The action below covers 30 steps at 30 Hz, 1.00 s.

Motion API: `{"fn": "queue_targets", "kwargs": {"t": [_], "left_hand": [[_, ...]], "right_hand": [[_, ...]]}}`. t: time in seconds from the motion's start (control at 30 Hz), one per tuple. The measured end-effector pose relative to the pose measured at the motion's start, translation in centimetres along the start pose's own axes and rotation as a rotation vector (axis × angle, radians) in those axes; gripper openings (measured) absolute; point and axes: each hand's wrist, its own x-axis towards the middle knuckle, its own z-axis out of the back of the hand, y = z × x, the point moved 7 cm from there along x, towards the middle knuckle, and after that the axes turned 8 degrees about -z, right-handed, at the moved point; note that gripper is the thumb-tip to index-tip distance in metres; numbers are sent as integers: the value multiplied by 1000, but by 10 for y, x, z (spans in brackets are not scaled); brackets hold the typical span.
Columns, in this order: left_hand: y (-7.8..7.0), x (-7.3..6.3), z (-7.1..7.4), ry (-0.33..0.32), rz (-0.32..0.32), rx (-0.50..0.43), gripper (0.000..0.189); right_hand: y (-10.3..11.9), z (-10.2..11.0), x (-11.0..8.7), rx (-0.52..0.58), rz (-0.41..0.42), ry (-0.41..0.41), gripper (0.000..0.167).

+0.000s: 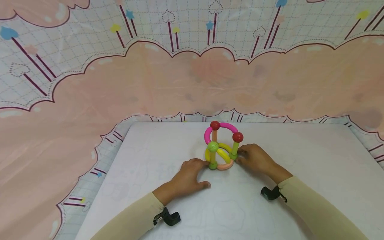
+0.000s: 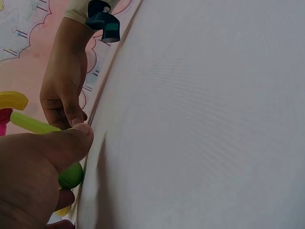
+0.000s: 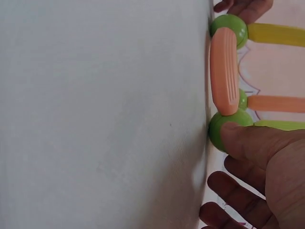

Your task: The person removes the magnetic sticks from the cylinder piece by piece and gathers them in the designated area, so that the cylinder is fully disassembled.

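Observation:
A small toy structure of coloured sticks and balls stands on the white tabletop. Pink curved rods [image 1: 229, 126] and two red balls [image 1: 238, 137] form its top, with a green ball [image 1: 213, 146] at the front. Yellow curved rods [image 1: 223, 155] and an orange curved rod [image 1: 225, 165] lie low, between green balls at the base. My left hand [image 1: 189, 176] has its fingertips at the lower left green ball [image 1: 213, 165], thumb spread away from it. With thumb and finger, my right hand [image 1: 256, 158] pinches the lower right green ball [image 3: 219, 133].
The white tabletop [image 1: 144, 146] extends around the structure on all sides. Behind and left of it hangs a peach and white patterned cloth [image 1: 192, 83]. Each sleeve cuff carries a small black camera [image 1: 271, 193].

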Motion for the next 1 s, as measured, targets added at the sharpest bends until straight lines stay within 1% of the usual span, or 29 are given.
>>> {"fn": "queue_targets", "kwargs": {"t": [0.2,0.47,0.7,1.0], "left_hand": [[-6,3,-2,16,-5,3,73],[-15,6,-4,52,-6,10,76],[-23,9,-7,61,-37,33,76],[-32,14,-13,84,-62,70,80]], "right_hand": [[-2,3,4,2,-34,11,37],[-6,7,11,15,-21,10,34],[-9,10,15,23,-4,3,30],[-15,11,21,38,-11,-7,27]]}}
